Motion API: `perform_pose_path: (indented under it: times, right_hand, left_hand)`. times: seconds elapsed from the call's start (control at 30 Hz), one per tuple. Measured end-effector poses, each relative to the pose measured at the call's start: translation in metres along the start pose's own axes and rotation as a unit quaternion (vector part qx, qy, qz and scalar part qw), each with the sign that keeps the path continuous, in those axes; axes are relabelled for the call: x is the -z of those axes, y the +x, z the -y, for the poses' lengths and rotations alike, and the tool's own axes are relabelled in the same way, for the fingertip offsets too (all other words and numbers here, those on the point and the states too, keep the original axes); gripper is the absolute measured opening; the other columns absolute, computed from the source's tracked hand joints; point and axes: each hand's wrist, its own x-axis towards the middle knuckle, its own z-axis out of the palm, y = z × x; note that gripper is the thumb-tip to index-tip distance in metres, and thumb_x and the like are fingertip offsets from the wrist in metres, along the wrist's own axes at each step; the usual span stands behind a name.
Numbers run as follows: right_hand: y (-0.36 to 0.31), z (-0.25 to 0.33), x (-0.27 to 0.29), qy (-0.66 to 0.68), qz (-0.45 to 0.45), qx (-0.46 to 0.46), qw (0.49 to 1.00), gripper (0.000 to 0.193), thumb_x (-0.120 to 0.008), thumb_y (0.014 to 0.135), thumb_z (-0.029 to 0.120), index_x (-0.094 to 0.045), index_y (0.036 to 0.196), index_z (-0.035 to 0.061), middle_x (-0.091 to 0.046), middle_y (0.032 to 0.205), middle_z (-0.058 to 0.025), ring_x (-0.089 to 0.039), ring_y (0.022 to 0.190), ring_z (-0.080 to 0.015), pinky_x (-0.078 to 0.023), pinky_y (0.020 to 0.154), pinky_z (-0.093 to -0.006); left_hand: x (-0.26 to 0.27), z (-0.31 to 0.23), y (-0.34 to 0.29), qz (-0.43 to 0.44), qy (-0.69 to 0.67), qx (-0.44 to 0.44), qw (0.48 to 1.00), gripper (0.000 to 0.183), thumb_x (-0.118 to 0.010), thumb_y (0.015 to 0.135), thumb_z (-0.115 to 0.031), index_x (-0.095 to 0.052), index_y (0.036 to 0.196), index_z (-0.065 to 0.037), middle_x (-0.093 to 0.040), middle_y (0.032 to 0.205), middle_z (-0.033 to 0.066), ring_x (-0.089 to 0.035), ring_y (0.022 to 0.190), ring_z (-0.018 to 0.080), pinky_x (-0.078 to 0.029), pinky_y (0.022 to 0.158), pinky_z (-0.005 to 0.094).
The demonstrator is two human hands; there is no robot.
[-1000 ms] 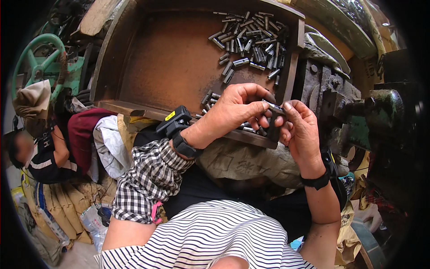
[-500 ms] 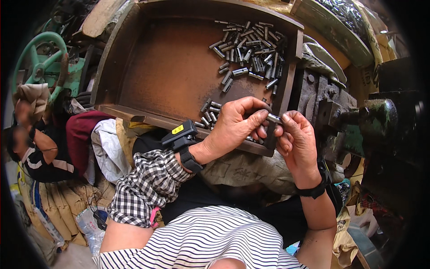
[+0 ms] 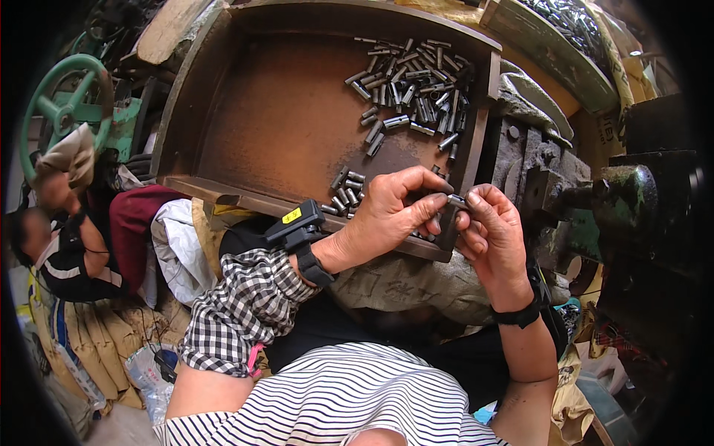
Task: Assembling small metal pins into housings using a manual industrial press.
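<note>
Between my two hands is a small shiny metal tube (image 3: pixel 457 201), pinched at both ends over the tray's near right corner. My left hand (image 3: pixel 398 204) holds its left end with thumb and forefinger. The thumb and fingers of my right hand (image 3: pixel 492 227) close on the other end. Below and beyond them lies a wooden tray (image 3: pixel 245 141) with a rust-brown bottom. A loose pile of short metal tubes (image 3: pixel 420 89) fills its far right part. A smaller group of tubes (image 3: pixel 346 193) rests along the near edge, partly hidden by my left hand.
Dark machine parts (image 3: pixel 565 186) stand close to the right of the tray. At the far right is another wooden trough (image 3: pixel 558 44) holding metal pieces. A green handwheel (image 3: pixel 67 111) is at the left, near a co-worker (image 3: pixel 71 230) holding a beige cloth. Sacking (image 3: pixel 416 282) hangs below the tray.
My hands keep their pinch on the metal tube, which has shifted and turned slightly. At the left, the co-worker's hand and cloth have moved up and to the right.
</note>
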Motion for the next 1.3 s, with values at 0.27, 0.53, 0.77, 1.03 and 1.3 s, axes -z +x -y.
perform_pose_path:
  times: [0.27, 0.53, 0.77, 1.03, 1.3]
  right_hand:
    - [-0.005, 0.008, -0.002, -0.049, 0.016, 0.01, 0.999, 0.008, -0.057, 0.09, 0.011, -0.051, 0.089, 0.0059, -0.062, 0.066, -0.0079, -0.04, 0.036, -0.0032, -0.026, 0.032, -0.0167]
    - [-0.01, 0.003, -0.002, -0.034, 0.138, -0.12, 0.983, 0.012, -0.061, 0.087, 0.007, -0.049, 0.089, 0.0052, -0.061, 0.062, -0.0107, -0.044, 0.037, -0.0043, -0.027, 0.031, -0.0159]
    - [0.013, 0.001, -0.011, -0.203, 0.056, -0.03, 0.977, 0.013, -0.062, 0.087, 0.01, -0.05, 0.088, 0.0043, -0.062, 0.064, -0.0082, -0.05, 0.04, -0.0063, -0.032, 0.033, -0.018]
    - [0.088, 0.01, -0.019, -0.891, -0.015, 0.369, 0.264, 0.011, -0.056, 0.074, 0.009, -0.06, 0.084, 0.0066, -0.057, 0.085, -0.0071, -0.057, 0.087, -0.0215, -0.044, 0.073, -0.0332]
    - [0.1, 0.013, -0.016, -0.903, 0.027, 0.344, 0.257, 0.011, -0.057, 0.074, 0.008, -0.06, 0.085, 0.0061, -0.058, 0.084, -0.0082, -0.058, 0.087, -0.0227, -0.042, 0.078, -0.036]
  left_hand:
    - [0.012, -0.009, 0.002, 0.073, -0.097, 0.077, 0.99, 0.02, -0.062, 0.087, -0.006, -0.055, 0.104, 0.002, -0.063, 0.085, 0.0058, -0.063, 0.068, 0.0094, -0.053, 0.057, 0.019]
    - [0.017, -0.02, 0.001, 0.261, -0.096, 0.169, 0.946, 0.032, -0.071, 0.078, -0.005, -0.046, 0.099, -0.005, -0.06, 0.086, 0.0053, -0.058, 0.064, 0.0047, -0.047, 0.043, 0.0152]
    - [0.026, -0.013, 0.002, 0.14, 0.225, -0.059, 0.962, 0.032, -0.064, 0.085, -0.008, -0.045, 0.111, 0.0, -0.062, 0.083, 0.0059, -0.06, 0.074, 0.0073, -0.047, 0.062, 0.0227]
    - [0.068, -0.013, 0.006, -0.088, -0.1, 0.094, 0.987, 0.023, -0.053, 0.089, -0.01, -0.049, 0.109, -0.002, -0.061, 0.086, 0.0084, -0.058, 0.062, 0.0064, -0.039, 0.042, 0.0125]
    - [0.083, -0.002, -0.003, -0.096, 0.488, -0.107, 0.861, 0.013, -0.064, 0.075, -0.008, -0.06, 0.086, -0.001, -0.058, 0.073, 0.0098, -0.063, 0.074, 0.0255, -0.049, 0.064, 0.037]
